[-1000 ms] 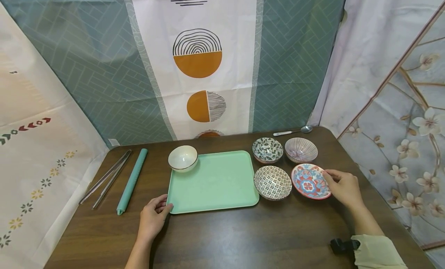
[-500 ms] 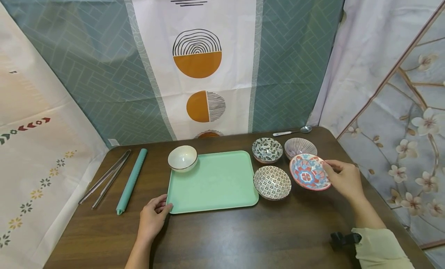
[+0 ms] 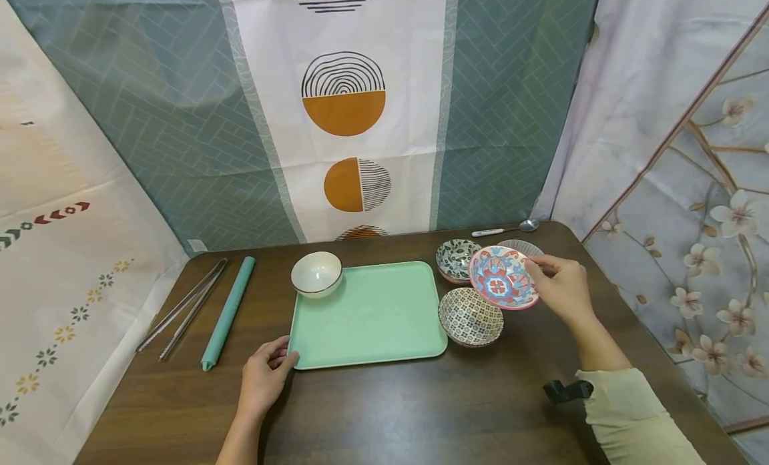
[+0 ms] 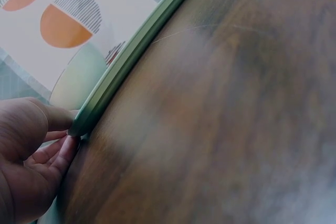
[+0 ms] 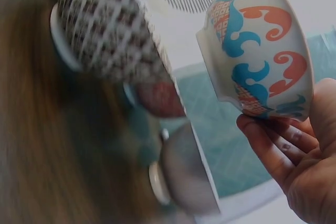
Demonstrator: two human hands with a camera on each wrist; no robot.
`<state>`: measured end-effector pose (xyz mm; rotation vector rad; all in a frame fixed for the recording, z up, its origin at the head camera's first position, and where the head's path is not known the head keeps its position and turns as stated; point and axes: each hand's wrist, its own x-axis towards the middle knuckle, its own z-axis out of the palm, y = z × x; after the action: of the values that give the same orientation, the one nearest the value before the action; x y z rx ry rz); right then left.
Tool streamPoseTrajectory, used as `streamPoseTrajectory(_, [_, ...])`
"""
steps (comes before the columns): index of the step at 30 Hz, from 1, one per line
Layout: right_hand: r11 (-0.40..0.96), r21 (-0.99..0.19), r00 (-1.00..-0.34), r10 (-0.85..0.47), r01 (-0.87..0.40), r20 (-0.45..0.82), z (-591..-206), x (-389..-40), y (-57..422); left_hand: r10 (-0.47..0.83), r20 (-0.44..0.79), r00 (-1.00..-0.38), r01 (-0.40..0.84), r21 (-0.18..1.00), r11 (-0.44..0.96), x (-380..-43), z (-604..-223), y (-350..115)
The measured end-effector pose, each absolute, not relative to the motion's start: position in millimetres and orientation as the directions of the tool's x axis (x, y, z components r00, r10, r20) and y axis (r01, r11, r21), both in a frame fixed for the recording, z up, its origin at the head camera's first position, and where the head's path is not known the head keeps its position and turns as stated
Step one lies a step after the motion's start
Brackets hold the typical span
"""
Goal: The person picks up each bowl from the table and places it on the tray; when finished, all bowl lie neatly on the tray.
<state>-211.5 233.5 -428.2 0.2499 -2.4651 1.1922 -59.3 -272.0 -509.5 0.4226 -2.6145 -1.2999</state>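
A red, blue and white patterned bowl (image 3: 503, 278) is held up off the table by my right hand (image 3: 563, 286), thumb inside the rim and fingers beneath. In the right wrist view the same bowl (image 5: 262, 51) shows its outer side and foot. My left hand (image 3: 268, 371) pinches the near left corner of a light green tray (image 3: 372, 311). The left wrist view shows the thumb above the tray's rim (image 4: 131, 56) and fingers below. A white bowl (image 3: 316, 275) with a dark rim stands at the tray's far left corner.
Right of the tray are a brown-checked bowl (image 3: 470, 317), a leaf-patterned bowl (image 3: 454, 259) and a striped bowl (image 3: 521, 246), partly hidden. A spoon (image 3: 506, 230) lies behind them. Metal tongs (image 3: 183, 308) and a teal rolled-up or stick-like item (image 3: 228, 313) lie at left.
My right hand has lifted the red and blue bowl off the table and carried it left, over the edges of the other bowls. The left hand stays at the tray's corner.
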Motion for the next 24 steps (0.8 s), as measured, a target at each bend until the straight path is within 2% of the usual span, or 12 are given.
streamPoseTrajectory(9, [0.547,-0.747,-0.905,-0.049,-0.378,0.423,-428.5,-219.7,182.7,-0.334,0.055,-0.941,-0.158,0.803,0.575,-57.9,-509.6,-273.0])
streamPoseTrajectory(24, [0.488,-0.798,-0.935,-0.151,-0.353,0.322,-430.9,-212.5,95.8,-0.311,0.062,-0.948,-0.133,0.814,0.566,-54.0,-507.8,-273.4])
